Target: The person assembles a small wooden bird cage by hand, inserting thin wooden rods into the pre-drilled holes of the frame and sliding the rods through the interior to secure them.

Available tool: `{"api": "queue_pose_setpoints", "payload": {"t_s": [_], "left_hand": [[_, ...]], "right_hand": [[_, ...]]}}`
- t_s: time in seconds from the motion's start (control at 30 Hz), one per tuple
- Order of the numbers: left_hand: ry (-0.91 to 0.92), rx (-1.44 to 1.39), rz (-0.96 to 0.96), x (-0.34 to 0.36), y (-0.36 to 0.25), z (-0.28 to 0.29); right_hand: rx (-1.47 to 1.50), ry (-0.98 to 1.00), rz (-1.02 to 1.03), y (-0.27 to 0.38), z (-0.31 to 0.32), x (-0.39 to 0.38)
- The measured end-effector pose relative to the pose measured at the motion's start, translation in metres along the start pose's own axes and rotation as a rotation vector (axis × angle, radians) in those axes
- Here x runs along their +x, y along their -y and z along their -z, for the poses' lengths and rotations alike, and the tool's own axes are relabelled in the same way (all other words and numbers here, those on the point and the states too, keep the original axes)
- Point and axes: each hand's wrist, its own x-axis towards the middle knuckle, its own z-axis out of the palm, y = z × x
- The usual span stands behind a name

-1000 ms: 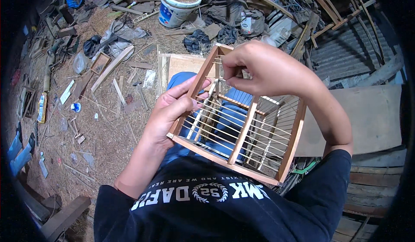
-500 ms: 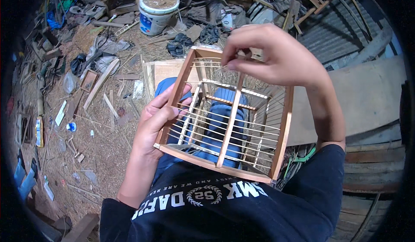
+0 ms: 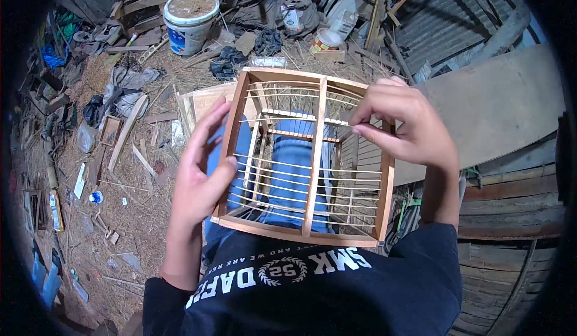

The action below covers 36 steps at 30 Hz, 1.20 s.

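Observation:
A small wooden cage [image 3: 314, 162] with thin bamboo bars rests over my lap against my shirt. A flat wooden slat runs down the middle of the face towards me, and the upper part of that face has a wide gap between bars. My left hand [image 3: 201, 168] is at the cage's left side, thumb touching the frame edge, the other fingers stretched out beside it. Inside the right part of the face, my right hand [image 3: 399, 123] pinches a thin bamboo bar [image 3: 351, 125] between thumb and forefinger; its other fingers are curled.
A white bucket [image 3: 191, 27] of brownish material stands at the far left. A smaller tub [image 3: 327, 40] sits farther right. A large flat board [image 3: 499, 114] lies at the right. Wood offcuts [image 3: 129, 132], plastic bags and shavings litter the ground.
My right hand has moved from the cage's top middle to the right side, past the middle slat. My left fingers have loosened from the left frame and straightened. The whole view has shifted slightly.

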Motion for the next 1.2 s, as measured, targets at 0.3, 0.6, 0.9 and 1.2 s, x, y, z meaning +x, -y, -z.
{"api": "queue_pose_setpoints", "payload": {"t_s": [0.3,0.6,0.9,1.2], "left_hand": [[0.021,0.503,-0.278,0.038,-0.032,-0.013],[0.022,0.675,-0.345,0.051,-0.04,-0.046],[0.201,1.057,-0.713,0.066,-0.06,-0.076],[0.333,1.036,-0.715,0.077,-0.059,-0.089]], "right_hand": [[-0.012,-0.08,-0.054,-0.001,0.002,-0.028],[0.013,-0.154,-0.022,-0.023,0.0,-0.054],[-0.006,-0.23,-0.035,-0.034,0.012,-0.084],[-0.019,-0.23,-0.075,-0.042,0.008,-0.099]]}}
